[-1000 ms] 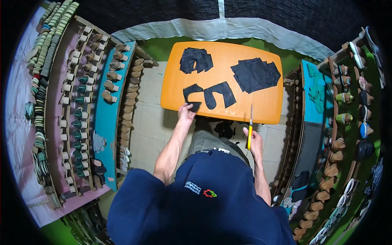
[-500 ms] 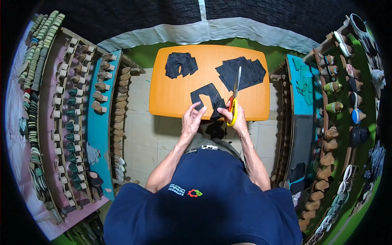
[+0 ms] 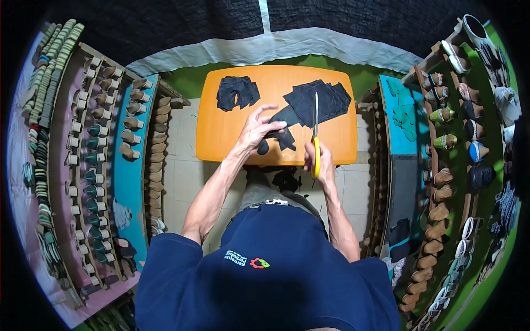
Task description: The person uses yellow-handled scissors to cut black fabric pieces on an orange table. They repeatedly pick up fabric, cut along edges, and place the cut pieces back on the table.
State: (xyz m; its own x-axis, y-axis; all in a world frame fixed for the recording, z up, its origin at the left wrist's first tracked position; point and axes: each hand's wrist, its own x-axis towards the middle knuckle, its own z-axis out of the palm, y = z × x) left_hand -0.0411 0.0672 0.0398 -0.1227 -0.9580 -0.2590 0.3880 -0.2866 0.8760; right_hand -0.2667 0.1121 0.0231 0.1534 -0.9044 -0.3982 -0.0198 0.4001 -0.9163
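Note:
My left hand (image 3: 255, 132) is over the near middle of the orange table, its fingers bent over a cut black sheet piece (image 3: 285, 138); one finger stretches away from the rest. Part of the piece is hidden under the hand. My right hand (image 3: 321, 161) is closed round the yellow handle of a pair of scissors (image 3: 316, 132), just beyond the table's near edge. The blades point away from me and look nearly closed. Beyond them lies a spread stack of black pieces (image 3: 323, 102). A smaller black stack (image 3: 237, 92) with a curved cutout sits at the far left.
The orange table (image 3: 215, 132) has rounded corners. Racks of wooden shoe lasts (image 3: 132, 122) stand at the left, and more shoes and lasts (image 3: 441, 176) line the right. A blue board (image 3: 398, 110) holds green scraps. A dark curtain (image 3: 193, 27) hangs behind.
My left hand has moved forward and over the black piece, which has shifted and turned. My right hand has come off the piece and keeps the scissors. The view has shifted slightly.

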